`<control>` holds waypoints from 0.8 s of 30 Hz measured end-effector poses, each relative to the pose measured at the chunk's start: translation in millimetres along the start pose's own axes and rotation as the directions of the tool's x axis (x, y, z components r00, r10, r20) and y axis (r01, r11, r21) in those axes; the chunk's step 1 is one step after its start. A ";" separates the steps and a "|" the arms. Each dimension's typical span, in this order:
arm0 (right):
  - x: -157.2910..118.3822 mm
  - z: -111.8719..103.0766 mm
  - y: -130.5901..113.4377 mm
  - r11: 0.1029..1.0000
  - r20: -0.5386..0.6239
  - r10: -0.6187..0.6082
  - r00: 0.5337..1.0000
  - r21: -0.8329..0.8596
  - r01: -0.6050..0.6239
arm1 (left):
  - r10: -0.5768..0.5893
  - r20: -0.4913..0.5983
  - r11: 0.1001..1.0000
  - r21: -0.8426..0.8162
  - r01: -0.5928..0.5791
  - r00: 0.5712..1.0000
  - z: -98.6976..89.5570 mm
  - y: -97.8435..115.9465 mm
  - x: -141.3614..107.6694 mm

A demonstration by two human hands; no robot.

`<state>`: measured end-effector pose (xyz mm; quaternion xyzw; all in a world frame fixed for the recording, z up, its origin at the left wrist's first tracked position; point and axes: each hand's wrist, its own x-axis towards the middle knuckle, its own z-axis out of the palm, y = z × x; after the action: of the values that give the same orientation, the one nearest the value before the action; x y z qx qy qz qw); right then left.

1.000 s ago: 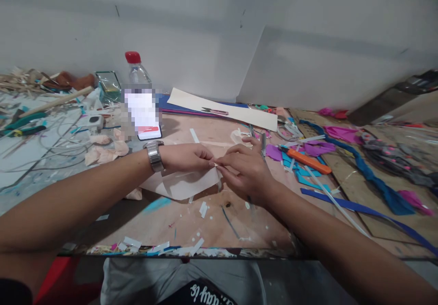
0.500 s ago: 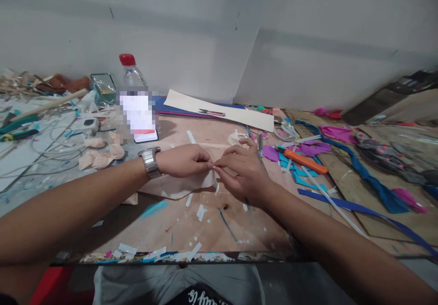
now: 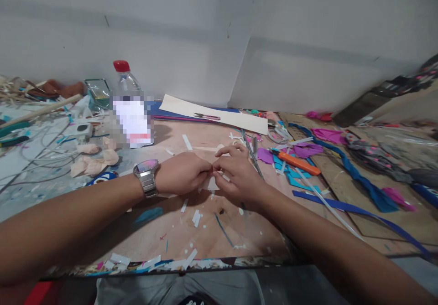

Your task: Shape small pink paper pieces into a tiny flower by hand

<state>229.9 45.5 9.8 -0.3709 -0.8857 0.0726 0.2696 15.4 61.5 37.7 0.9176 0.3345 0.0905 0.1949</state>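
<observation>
My left hand (image 3: 183,172), with a metal watch (image 3: 148,177) on its wrist, is closed, its thumb and forefinger pinched together. My right hand (image 3: 237,172) meets it fingertip to fingertip, thumb and forefinger pinching and the other fingers loosely curled. Between and under the fingers shows a bit of pale thin sheet (image 3: 212,184), cloth or paper; the hands cover most of it. Just right of my right hand lie long metal scissors or tweezers (image 3: 253,152), partly hidden.
Behind stand a phone (image 3: 132,118) with a blurred screen and a red-capped bottle (image 3: 128,80). Thread snips (image 3: 207,116) rest on a cream strip (image 3: 239,121). To the right lie an orange cutter (image 3: 299,162), a blue strip (image 3: 362,207) and coloured scraps. Green-handled pliers (image 3: 15,134) are far left.
Both hands stay pinched together at nearly the same spot. My left wrist has turned, showing the watch face, and the pale sheet that hung below the left hand is now mostly hidden.
</observation>
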 end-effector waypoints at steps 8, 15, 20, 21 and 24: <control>-2.3 0.2 2.5 0.998 -0.024 0.035 0.999 0.044 -0.034 | 0.008 0.029 0.991 -0.132 -0.004 1.000 -1.2 -5.6 0.9; -3.7 5.7 3.1 0.998 -0.063 0.013 0.998 0.063 -0.009 | 0.050 0.057 0.965 -0.259 -0.034 0.997 -1.9 -14.8 1.4; -4.7 7.2 6.0 0.999 -0.095 -0.020 0.995 0.043 0.024 | 0.019 0.057 0.969 -0.246 -0.005 0.998 -5.4 -14.6 0.6; -4.8 7.4 6.0 0.999 -0.098 -0.026 0.995 0.042 0.031 | 0.020 0.055 0.969 -0.248 -0.005 0.998 -5.6 -13.5 0.5; -4.7 8.8 4.7 0.997 -0.100 -0.038 0.994 0.058 0.044 | 0.028 0.044 0.971 -0.240 -0.016 0.999 -3.9 -9.8 0.3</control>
<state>230.8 46.2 -1.2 -0.3477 -0.8760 0.0753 0.3257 8.8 69.7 37.1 0.8929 0.3062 0.1107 0.3110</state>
